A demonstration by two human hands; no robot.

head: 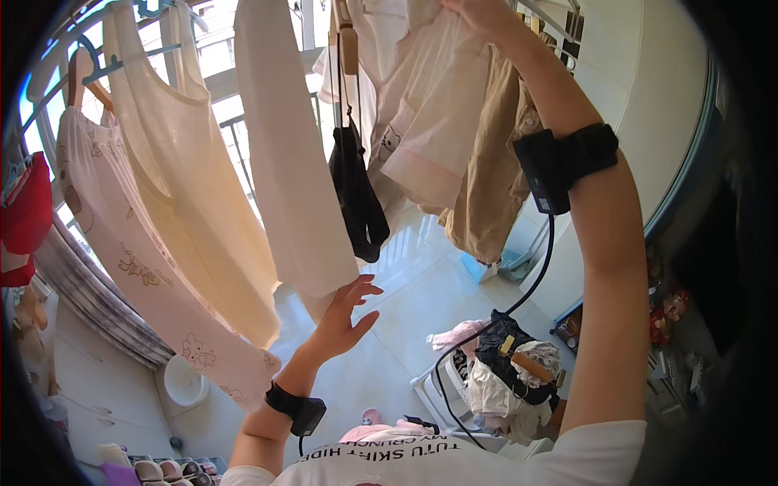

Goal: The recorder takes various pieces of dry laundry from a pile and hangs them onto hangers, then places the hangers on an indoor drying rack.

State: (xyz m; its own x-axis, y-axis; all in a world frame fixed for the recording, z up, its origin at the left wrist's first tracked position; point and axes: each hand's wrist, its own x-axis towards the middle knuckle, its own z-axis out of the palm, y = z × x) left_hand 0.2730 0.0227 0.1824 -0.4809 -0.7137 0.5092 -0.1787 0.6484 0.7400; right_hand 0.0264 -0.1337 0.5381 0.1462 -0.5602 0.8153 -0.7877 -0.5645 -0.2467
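My left hand (346, 317) is raised with its fingers apart, just beside the hem of a long white garment (292, 182). It holds nothing that I can see. Up at the top edge, my right hand (483, 17) reaches to a pale, sheer shirt (434, 121) with a pinkish hem. Its fingers are cut off by the frame, so its grip is hidden. Between the two hangs a black strapped cloth item (358, 194), near a wooden clip (348, 48). Beige trousers (495, 158) hang right of the shirt.
At left hang a cream sleeveless top (194, 170) and a pink printed garment (146, 243). A white laundry basket (442, 389) heaped with clothes (504, 370) stands on the tiled floor (395, 316). Shoes (164, 471), a white bucket (184, 381) and a curtain (103, 291) are lower left.
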